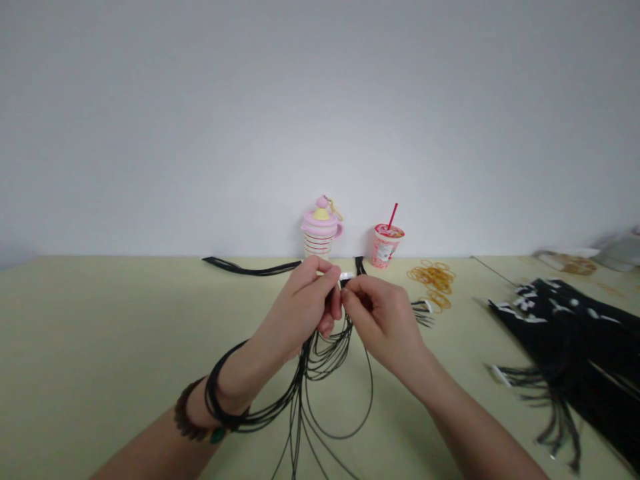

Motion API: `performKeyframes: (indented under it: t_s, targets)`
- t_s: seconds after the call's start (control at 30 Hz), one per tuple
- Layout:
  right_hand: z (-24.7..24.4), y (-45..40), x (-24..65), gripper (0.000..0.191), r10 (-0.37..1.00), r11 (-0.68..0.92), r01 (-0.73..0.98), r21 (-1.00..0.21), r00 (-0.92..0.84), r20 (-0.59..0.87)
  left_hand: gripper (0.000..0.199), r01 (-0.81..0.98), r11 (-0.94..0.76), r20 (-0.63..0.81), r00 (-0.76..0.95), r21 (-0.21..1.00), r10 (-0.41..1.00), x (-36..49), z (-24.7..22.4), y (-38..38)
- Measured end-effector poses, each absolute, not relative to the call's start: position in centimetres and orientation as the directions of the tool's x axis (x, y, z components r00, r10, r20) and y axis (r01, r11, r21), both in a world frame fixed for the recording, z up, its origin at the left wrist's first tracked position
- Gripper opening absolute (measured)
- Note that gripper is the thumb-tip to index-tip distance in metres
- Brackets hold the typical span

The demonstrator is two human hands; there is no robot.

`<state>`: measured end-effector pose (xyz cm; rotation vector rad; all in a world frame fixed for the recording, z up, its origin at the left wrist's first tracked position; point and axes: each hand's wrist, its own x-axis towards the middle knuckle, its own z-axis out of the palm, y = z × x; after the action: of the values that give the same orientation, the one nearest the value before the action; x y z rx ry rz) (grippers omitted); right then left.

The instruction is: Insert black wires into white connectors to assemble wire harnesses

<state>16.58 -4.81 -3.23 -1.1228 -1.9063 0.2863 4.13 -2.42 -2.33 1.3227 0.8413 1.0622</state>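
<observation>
Two hands, left (295, 300) and right (385, 320), pressed shut on black wires (320, 360) just under a white connector (345, 275), above the pale green table (100, 333).
Rubber bands (433, 280) and a harness pile (560, 340) lie rightward; white wall (320, 100) behind.

Left hand (297, 300), right hand (385, 320) — both pinched

A pink-lidded canister (321, 230) and a cup (385, 247) with a red straw (393, 215) stand at the back of the table (100, 333) — rubber bands (433, 280) lie scattered just right of the cup.
</observation>
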Motion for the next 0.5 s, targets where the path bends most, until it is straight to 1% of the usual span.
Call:
performKeyframes:
  t_s: [0.17, 0.23, 0.27, 0.33, 0.4, 0.43, 0.5]
  targets:
    - [-3.8, -4.7, 16.6, 0.020, 0.786, 0.558, 0.602, -0.571, -0.164, 0.596, 0.016, -0.152, -0.046, 0.092, 0.313, 0.987, 0.945, 4.2, -2.6, -2.2]
    - [-4.0, -4.4, 16.6, 0.018, 0.796, 0.549, 0.580, -0.602, -0.144, 0.588, 0.015, -0.194, -0.020, 0.082, 0.318, 0.981, 0.944, 4.2, -2.5, -2.1]
    - [-4.0, -4.2, 16.6, 0.018, 0.811, 0.538, 0.548, -0.641, -0.129, 0.570, 0.015, -0.222, 0.000, 0.075, 0.326, 0.975, 0.942, 4.2, -2.4, -2.1]
    - [-4.0, -3.9, 16.6, 0.017, 0.862, 0.493, 0.409, -0.768, -0.112, 0.495, 0.017, -0.281, 0.043, 0.061, 0.351, 0.959, 0.935, 4.0, -2.0, -2.1]
    - [-3.7, -3.8, 16.7, 0.014, 0.915, 0.397, 0.191, -0.898, -0.160, 0.371, 0.020, -0.335, 0.068, 0.061, 0.361, 0.940, 0.931, 3.8, -1.7, -1.9]
    - [-3.6, -3.9, 16.7, 0.013, 0.927, 0.337, 0.087, -0.937, -0.204, 0.315, 0.020, -0.364, 0.069, 0.070, 0.355, 0.929, 0.932, 3.6, -1.5, -1.8]
    - [-3.2, -4.2, 16.9, 0.019, 0.921, 0.247, -0.061, -0.967, -0.296, 0.253, 0.020, -0.428, 0.069, 0.083, 0.326, 0.901, 0.942, 3.1, -1.1, -1.4]
